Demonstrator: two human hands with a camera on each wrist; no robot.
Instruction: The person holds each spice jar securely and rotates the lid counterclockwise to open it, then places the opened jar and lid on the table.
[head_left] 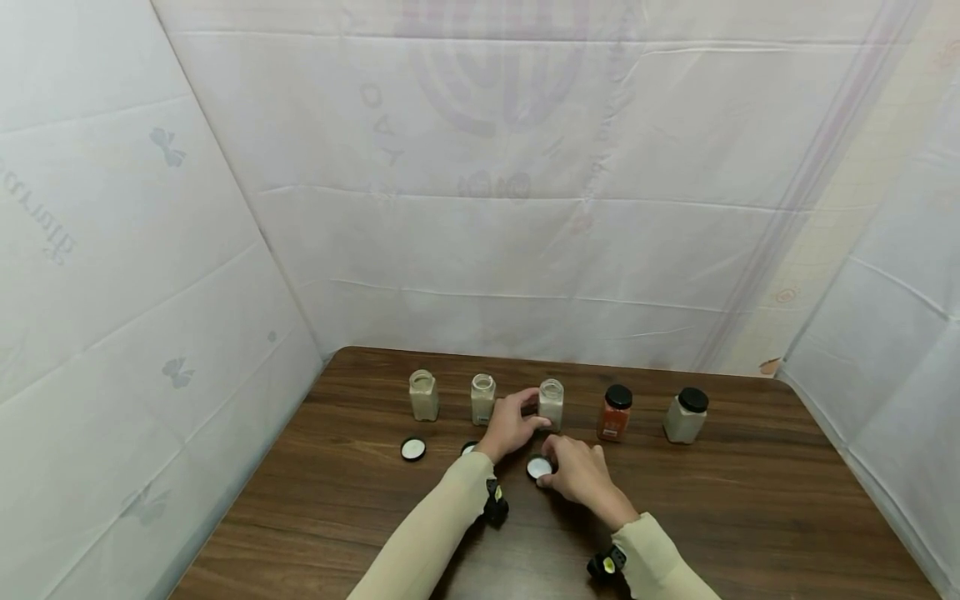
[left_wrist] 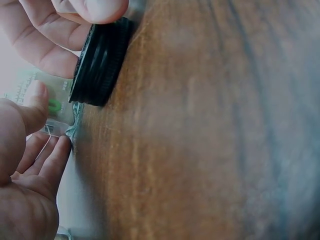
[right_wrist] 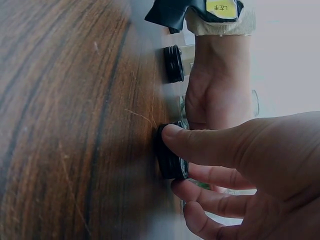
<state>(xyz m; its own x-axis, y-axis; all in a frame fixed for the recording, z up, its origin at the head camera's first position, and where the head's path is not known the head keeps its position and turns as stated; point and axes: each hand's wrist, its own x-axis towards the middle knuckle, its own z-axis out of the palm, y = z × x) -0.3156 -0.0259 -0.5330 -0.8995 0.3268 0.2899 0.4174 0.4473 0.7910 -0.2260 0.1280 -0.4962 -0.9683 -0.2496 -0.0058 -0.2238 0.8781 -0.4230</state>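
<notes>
An uncapped clear jar of pale powder (head_left: 551, 407) stands in the middle of a row. My left hand (head_left: 512, 427) grips it low down, thumb on the near side and fingers behind, as the left wrist view shows. In front of that jar my right hand (head_left: 581, 471) pinches a black screw lid (right_wrist: 171, 152) at its rim, thumb on one side and fingers on the other. The lid's white inner face is up, and its black underside is right at the tabletop.
Two more uncapped jars, one at the far left (head_left: 423, 397) and one beside my left hand (head_left: 482, 400), have upturned lids before them, the left lid (head_left: 412, 449) in full view. To the right stand a black-capped orange-red jar (head_left: 614, 415) and a black-capped pale jar (head_left: 685, 418). White sheeting (head_left: 480, 250) surrounds the wooden table (head_left: 750, 517).
</notes>
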